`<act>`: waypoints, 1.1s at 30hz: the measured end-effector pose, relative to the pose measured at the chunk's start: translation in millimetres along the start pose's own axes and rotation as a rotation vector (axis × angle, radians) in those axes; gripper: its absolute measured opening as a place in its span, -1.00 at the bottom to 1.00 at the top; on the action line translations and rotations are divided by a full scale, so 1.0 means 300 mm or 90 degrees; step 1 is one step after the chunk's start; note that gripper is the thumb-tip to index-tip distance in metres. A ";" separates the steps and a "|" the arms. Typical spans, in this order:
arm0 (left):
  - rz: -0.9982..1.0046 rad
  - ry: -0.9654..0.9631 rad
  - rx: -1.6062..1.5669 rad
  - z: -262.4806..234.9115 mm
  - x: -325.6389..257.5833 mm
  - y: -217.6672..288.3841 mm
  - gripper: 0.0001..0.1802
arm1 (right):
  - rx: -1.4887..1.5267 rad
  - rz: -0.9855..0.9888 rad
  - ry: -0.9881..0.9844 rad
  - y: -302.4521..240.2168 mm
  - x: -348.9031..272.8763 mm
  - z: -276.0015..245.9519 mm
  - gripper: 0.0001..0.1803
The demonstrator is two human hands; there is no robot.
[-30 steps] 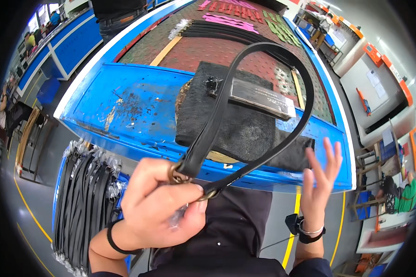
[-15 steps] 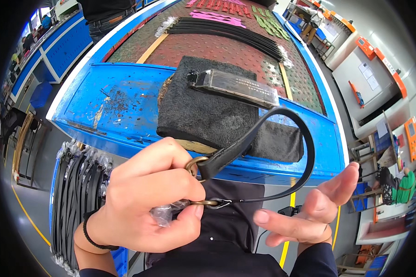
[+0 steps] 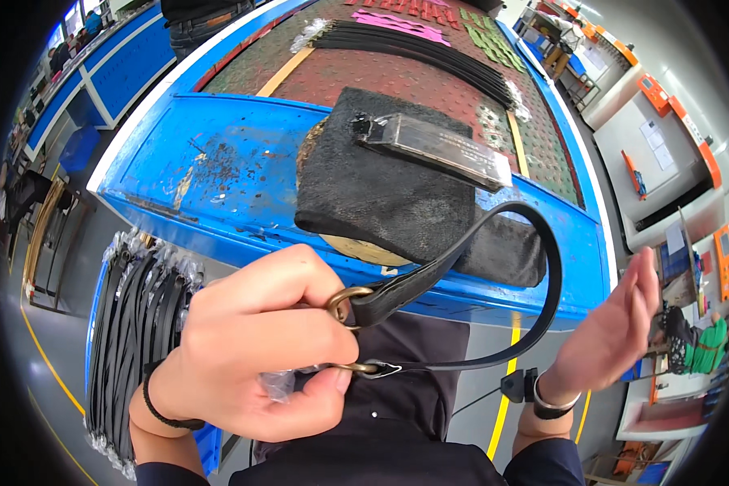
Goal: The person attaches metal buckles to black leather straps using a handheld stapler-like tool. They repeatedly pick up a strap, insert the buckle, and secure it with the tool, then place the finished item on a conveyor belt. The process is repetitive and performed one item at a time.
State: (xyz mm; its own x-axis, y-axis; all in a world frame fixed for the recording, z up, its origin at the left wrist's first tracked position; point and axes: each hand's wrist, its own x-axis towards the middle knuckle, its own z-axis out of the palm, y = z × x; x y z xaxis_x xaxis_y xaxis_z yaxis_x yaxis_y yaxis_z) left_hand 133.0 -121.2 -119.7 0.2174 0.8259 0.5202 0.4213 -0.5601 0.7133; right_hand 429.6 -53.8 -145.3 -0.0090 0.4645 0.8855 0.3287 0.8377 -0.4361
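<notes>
My left hand [image 3: 259, 348] is closed round the brass-coloured metal rings at both ends of a black leather strap [image 3: 553, 279]. Beyond the fingers the strap bows out to the right in a wide loop. Some crumpled clear plastic shows under the same hand. On the right, my right hand [image 3: 611, 332] is raised, fingers stretched out and holding nothing, apart from the strap. Behind the loop, a black cloth [image 3: 389, 190] covers a block-like pad on the blue bench. A long clear plastic box [image 3: 441, 150] lies on that cloth.
The blue bench [image 3: 243, 162] has a reddish, studded mat [image 3: 364, 73] farther back. Black straps [image 3: 429, 50] with wrapped ends lie across it, beyond them pink, red and green pieces. More black straps [image 3: 138, 348] hang at lower left. People stand or sit in the background.
My right hand has moved away from the strap, up and to the right, its fingers now pointing upward. The left hand keeps its grip. The whole view has shifted slightly.
</notes>
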 end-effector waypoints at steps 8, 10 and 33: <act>0.063 0.032 0.081 -0.028 -0.055 -0.012 -0.81 | -0.488 0.101 -0.387 0.169 -0.003 -0.007 -0.67; 0.086 0.021 0.100 -0.024 -0.051 -0.018 -0.81 | -0.355 0.126 -0.273 0.117 0.030 -0.034 -0.66; 0.190 -0.002 0.114 0.022 -0.011 -0.032 -0.79 | -0.137 -0.122 -0.492 -0.179 -0.043 0.120 -0.47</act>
State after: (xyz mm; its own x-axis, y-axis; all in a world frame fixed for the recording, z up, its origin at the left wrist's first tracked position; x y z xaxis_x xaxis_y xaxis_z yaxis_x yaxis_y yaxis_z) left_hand 133.9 -118.2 -131.3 0.3564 0.6274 0.6924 0.4862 -0.7573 0.4360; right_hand 378.1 -94.5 -139.0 -0.7045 0.4516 0.5475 0.4286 0.8856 -0.1790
